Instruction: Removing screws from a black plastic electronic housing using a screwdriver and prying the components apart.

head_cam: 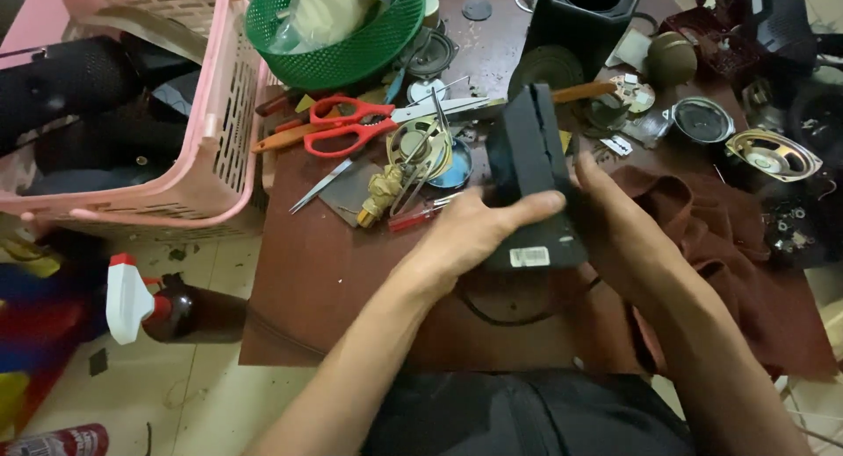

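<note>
Both of my hands grip a black box-shaped speaker casing held above the brown table. My left hand wraps its near left side, thumb laid across the front. My right hand clasps the right side. A white sticker sits on the casing's near end. Just left of it lie a round speaker driver, metal tweezers and red-handled scissors.
A pink plastic basket stands at the left, a green basket behind it. A black speaker cabinet is at the back. Loose speaker drivers and a dark red cloth lie at the right. A spray bottle is on the floor.
</note>
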